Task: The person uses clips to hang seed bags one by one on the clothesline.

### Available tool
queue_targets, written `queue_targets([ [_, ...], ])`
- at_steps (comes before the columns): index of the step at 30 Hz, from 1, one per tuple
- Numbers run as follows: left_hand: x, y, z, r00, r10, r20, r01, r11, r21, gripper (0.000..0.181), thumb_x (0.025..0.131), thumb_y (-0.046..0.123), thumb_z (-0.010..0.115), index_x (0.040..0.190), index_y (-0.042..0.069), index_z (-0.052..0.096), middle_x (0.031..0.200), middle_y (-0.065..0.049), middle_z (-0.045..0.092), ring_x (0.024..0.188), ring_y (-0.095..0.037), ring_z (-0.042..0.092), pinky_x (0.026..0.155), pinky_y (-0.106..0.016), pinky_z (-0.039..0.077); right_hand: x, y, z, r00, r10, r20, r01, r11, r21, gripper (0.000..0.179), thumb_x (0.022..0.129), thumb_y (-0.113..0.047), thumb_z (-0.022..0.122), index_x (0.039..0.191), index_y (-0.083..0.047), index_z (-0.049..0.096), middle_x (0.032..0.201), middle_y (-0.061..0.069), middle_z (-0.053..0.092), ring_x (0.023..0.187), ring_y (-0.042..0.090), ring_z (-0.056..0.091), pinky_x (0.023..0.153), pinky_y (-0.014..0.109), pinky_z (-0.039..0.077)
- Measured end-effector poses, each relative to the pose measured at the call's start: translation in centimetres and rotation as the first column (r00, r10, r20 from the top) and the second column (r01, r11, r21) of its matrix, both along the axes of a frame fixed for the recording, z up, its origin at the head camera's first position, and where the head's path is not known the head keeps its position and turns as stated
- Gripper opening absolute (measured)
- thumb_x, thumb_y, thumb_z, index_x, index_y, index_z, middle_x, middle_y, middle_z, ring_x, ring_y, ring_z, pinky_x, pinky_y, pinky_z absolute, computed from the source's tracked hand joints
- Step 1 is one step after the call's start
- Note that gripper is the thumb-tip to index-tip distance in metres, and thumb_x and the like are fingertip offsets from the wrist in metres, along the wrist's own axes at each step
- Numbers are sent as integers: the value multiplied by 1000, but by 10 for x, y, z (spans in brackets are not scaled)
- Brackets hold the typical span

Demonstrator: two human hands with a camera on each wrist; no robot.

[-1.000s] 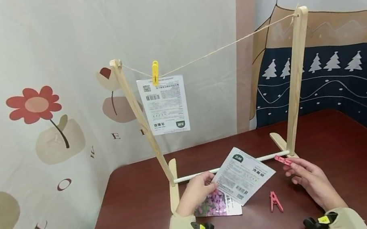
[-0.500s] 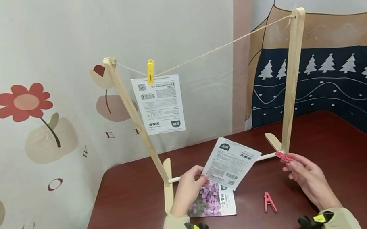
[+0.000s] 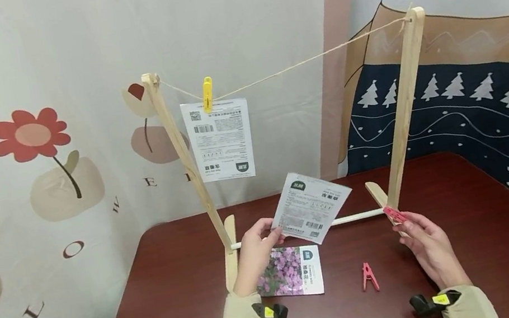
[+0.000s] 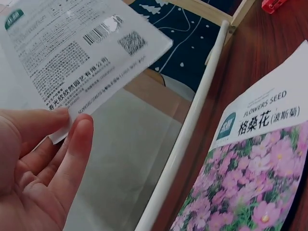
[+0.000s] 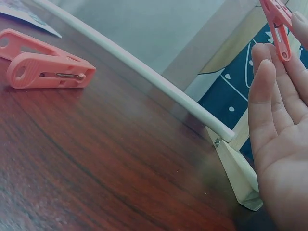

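Note:
My left hand (image 3: 258, 252) pinches one corner of a white printed seed packet (image 3: 311, 207) between thumb and fingers. The packet is raised and tilted, its text side showing, in front of the white crossbar (image 3: 359, 216). My right hand (image 3: 428, 247) holds a pink clothespin (image 3: 394, 214) at its fingertips, close to the foot of the right post. On the table between the hands lies a second pink clothespin (image 5: 50, 62). Below my left hand a seed packet with pink flowers (image 4: 250, 168) lies flat on the table.
A wooden frame has a left post (image 3: 185, 160) and a right post (image 3: 406, 106), with a sagging string (image 3: 292, 68) between their tops. A yellow clothespin (image 3: 207, 94) clips another packet (image 3: 221, 142) to the string's left part. Behind the dark red table (image 3: 159, 312) hangs printed cloth.
My left hand has lifted its packet up and to the left, uncovering more of the flower packet. The right hand keeps its clothespin near the right post. The view has shifted slightly.

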State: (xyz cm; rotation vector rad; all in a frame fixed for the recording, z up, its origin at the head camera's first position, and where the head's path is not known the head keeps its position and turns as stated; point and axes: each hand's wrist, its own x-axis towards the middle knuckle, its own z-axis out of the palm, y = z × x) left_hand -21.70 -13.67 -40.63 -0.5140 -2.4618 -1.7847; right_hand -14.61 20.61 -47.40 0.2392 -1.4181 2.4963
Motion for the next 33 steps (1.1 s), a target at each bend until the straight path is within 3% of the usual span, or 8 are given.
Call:
queue_targets([
  [4, 11, 4, 16, 1000, -4, -6, 4, 1000, 6, 16, 86, 8, 57, 100, 1, 60, 83, -15, 61, 74, -25, 62, 67, -32, 52, 1, -2, 0, 999, -15, 31, 14, 999, 37, 26, 93, -2, 42, 116, -2, 54, 102, 4, 63, 88, 14, 59, 67, 22, 49],
  [7, 14, 7, 21, 1000, 16, -10, -16, 1000, 15, 17, 86, 8, 58, 100, 0, 60, 80, -15, 62, 73, -26, 62, 67, -35, 52, 1, -2, 1, 999, -16, 47, 13, 998, 61, 26, 93, -2, 43, 117, -2, 53, 102, 4, 63, 85, 14, 59, 66, 22, 48],
  [14, -1, 5, 3, 998, 58, 31, -61, 992, 114, 18, 86, 19, 60, 102, 10, 61, 80, -7, 63, 72, -17, 62, 69, -30, 51, -2, -1, 0, 997, -44, 70, 41, 998, 53, 27, 93, -5, 45, 118, -4, 52, 99, 3, 62, 82, 13, 59, 64, 21, 48],
  [20, -2, 5, 1, 998, 50, 40, -57, 973, 222, 23, 85, 21, 61, 103, 7, 61, 87, -11, 62, 77, -20, 61, 68, -28, 52, -2, 3, -3, 1000, 22, -15, -23, 999, -44, 27, 94, -2, 40, 117, -2, 53, 98, 5, 61, 83, 14, 59, 65, 21, 49],
  [25, 13, 7, 24, 996, 26, 90, -50, 960, 276, 22, 85, 15, 61, 105, 6, 60, 88, -12, 62, 79, -26, 61, 69, -31, 52, -5, 10, -1, 987, 110, -118, -129, 977, -168, 31, 95, 1, 32, 116, -3, 55, 105, 9, 61, 85, 17, 58, 67, 23, 49],
  [29, 25, 13, 49, 999, 17, 37, -26, 959, 284, 22, 85, 12, 60, 106, 4, 60, 86, -14, 63, 79, -27, 61, 68, -32, 51, -7, 16, 3, 975, 127, -181, -165, 963, -213, 33, 96, 2, 28, 118, 1, 53, 110, 13, 60, 88, 19, 57, 67, 24, 49],
  [33, 33, 17, 64, 1000, 31, 2, -30, 961, 276, 21, 86, 11, 60, 105, 4, 61, 85, -16, 62, 77, -26, 60, 68, -33, 51, -4, 15, 9, 974, 125, -189, -164, 963, -211, 32, 95, 2, 29, 118, 1, 52, 110, 13, 59, 87, 20, 58, 67, 24, 49],
])
